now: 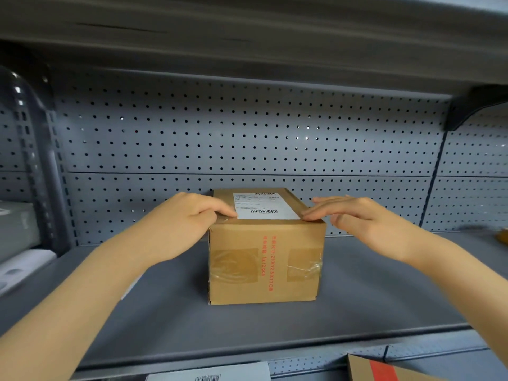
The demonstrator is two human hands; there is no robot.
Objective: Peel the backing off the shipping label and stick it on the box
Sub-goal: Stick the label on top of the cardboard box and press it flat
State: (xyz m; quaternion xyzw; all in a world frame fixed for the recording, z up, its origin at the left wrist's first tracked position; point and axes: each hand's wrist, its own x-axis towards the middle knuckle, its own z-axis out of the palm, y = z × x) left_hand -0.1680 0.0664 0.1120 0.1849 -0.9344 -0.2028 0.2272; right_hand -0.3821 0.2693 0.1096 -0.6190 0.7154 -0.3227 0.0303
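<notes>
Nearest, at 6 o'clock below the shelf [357, 284] edge, lie a barcoded sheet [211, 373] and a red-striped carton [384, 368]. Centre, the white label [265, 206], barcodes at top and bottom, lies flat on the box [264, 259]. Left hand [189, 215], fingers curled, presses at 9 o'clock; right hand [354, 215], fingers flat, at 3 o'clock, gripping nothing.

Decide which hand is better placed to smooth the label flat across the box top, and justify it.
Probably the right hand: its fingers lie flat at the label's near right corner on the box. The left hand is curled at the opposite edge.
</notes>
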